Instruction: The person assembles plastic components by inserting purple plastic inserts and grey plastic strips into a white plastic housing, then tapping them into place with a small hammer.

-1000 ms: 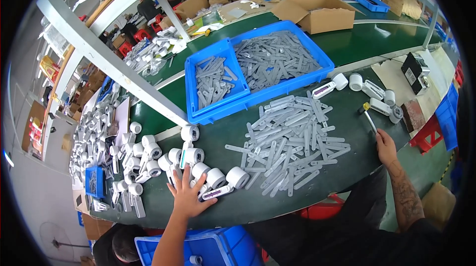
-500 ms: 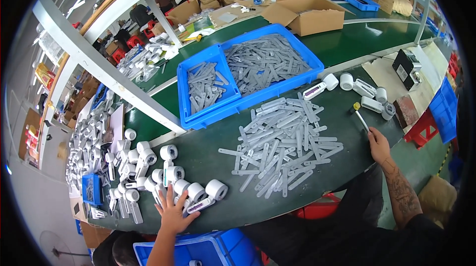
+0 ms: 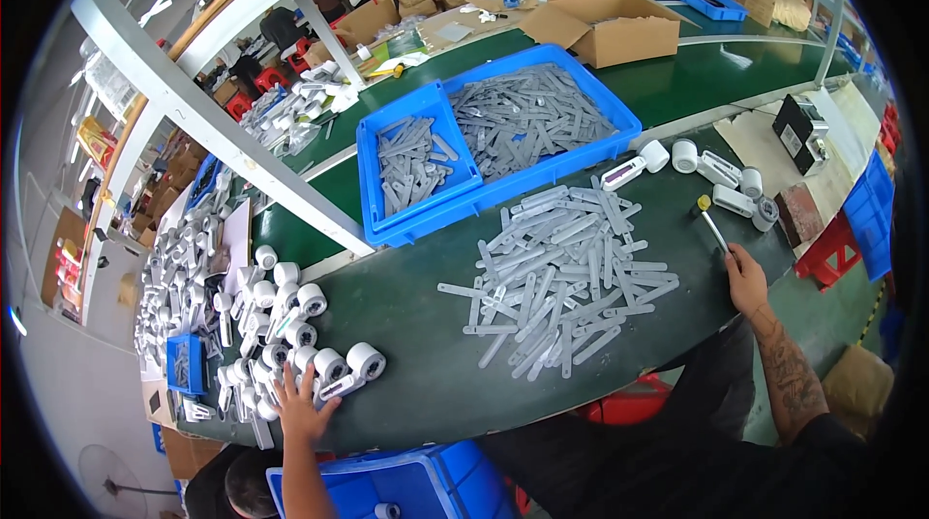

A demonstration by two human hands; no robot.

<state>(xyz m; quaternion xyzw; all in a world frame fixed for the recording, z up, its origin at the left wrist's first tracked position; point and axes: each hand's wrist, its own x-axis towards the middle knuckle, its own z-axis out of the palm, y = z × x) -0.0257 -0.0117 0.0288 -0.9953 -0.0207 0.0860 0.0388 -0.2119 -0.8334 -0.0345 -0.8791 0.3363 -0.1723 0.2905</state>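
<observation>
With spread fingers, my left hand [image 3: 304,407] touches the near end of a cluster of white handheld devices [image 3: 366,361], each with a round head and a flat handle. My right hand [image 3: 745,283] is closed around the handle of a small mallet [image 3: 713,225] with a yellowish head, at the table's right side. Between my hands lies a loose heap of grey translucent plastic strips [image 3: 571,277]. Beyond my right hand stands a short row of similar white devices [image 3: 718,171].
A large blue tray [image 3: 629,122] of grey strips holds a smaller blue tray [image 3: 369,171] at the back. Behind them is an open cardboard box [image 3: 634,43]. A white frame post [image 3: 223,137] slants across the left. A blue bin [image 3: 406,475] stands below the near edge.
My left hand has moved left, and the white devices beside it have shifted left into a tighter cluster. My right hand keeps its hold on the mallet; the view has shifted slightly.
</observation>
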